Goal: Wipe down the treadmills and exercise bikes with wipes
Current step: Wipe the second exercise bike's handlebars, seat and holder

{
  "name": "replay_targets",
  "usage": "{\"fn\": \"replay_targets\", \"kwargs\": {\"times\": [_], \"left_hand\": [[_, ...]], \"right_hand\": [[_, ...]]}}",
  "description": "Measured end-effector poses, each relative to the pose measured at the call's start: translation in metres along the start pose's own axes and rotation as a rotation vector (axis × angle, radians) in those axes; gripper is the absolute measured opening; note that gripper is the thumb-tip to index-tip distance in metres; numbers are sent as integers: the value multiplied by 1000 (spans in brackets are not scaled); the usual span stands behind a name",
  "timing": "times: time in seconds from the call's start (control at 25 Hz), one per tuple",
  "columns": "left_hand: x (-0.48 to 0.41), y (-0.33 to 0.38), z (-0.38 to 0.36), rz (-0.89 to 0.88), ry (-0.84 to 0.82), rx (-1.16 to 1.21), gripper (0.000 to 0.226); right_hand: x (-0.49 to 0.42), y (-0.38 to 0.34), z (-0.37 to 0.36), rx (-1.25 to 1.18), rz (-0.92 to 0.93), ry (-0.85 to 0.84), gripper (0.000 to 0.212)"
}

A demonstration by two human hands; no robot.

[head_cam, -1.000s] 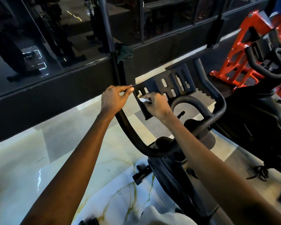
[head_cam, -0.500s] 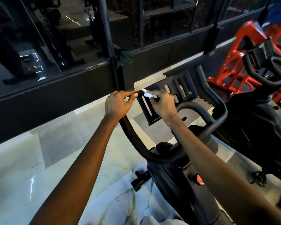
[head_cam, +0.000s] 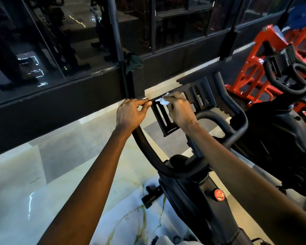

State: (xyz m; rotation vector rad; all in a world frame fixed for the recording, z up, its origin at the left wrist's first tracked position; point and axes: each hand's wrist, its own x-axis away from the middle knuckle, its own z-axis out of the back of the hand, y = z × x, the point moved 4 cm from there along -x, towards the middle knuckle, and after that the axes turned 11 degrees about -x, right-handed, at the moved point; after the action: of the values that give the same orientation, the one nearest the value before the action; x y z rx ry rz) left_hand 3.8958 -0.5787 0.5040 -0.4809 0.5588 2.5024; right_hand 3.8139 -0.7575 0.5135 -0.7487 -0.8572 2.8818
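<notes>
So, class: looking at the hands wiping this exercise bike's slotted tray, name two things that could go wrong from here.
1. The wipe is a small wad pinched by the right hand; it may snag or tear on the slots of the tray.
2. The left hand grips only the handlebar end, so hard pressing might slip fingers into a slot.

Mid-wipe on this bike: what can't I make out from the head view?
All head view.
Wipe: mostly bunched inside the right hand; its condition is unreadable.
Tray: middle slots covered by that hand.
Handlebar end: under the left hand.
Bike base: cut off at the bottom edge.
Behind the glass: dark, reflections only.
</notes>
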Motion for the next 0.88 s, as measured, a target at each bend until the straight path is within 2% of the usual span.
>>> {"fn": "replay_targets", "kwargs": {"times": [0.12, 0.28, 0.52, 0.72, 0.8, 0.88], "left_hand": [[0, 0, 1, 6, -3, 9, 41], [-1, 0, 1, 46, -64, 11, 46], [0, 1, 4, 28, -67, -36, 51], [2, 7, 10, 35, -96, -42, 50], [0, 9, 13, 46, -138, -47, 49], [0, 11, 16, 50, -179, -38, 47]], "right_hand": [[-2, -2, -12, 114, 22, -112, 45], [9, 1, -13, 141, -25, -186, 36], [38, 22, -14, 218, -4, -370, 28], [36, 19, 0, 91, -152, -424, 14], [26, 10, 14, -24, -126, -369, 15], [9, 8, 35, -61, -63, -133, 21]]}}
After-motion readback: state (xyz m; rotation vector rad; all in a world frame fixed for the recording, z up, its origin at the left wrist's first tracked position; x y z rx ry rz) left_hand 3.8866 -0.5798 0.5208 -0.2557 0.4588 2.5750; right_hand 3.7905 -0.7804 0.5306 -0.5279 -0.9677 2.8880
